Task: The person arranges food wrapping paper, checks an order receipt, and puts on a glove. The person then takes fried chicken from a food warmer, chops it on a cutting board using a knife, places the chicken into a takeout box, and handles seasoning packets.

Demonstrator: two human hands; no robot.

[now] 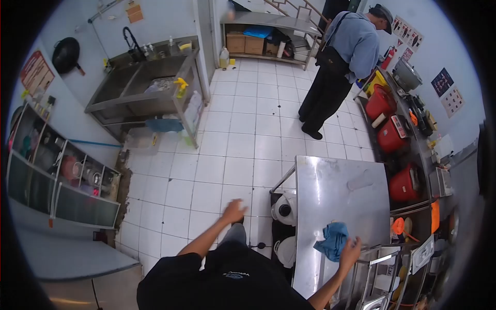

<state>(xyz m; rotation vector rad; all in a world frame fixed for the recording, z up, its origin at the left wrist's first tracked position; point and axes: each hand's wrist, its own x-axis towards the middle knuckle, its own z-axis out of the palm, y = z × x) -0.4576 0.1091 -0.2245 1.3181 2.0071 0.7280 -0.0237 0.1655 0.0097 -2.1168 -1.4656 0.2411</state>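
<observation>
Out over the white tiled floor, my left hand [235, 211] hangs with its fingers loosely apart and nothing in it. My right hand [351, 251] is at the right front part of the steel table [338, 191], fingers apart. Right beside its thumb lies a crumpled blue cloth [333, 241] on the tabletop; whether the hand touches it I cannot tell. A wet-looking patch shows on the steel farther back.
A person [343, 57] in a cap stands beyond the table, facing the right-hand counter. Red bins [392, 135] line that side. A steel sink [147, 77] stands at the left. Rice cookers [283, 209] sit under the table's left edge; a metal rack [380, 263] adjoins its right.
</observation>
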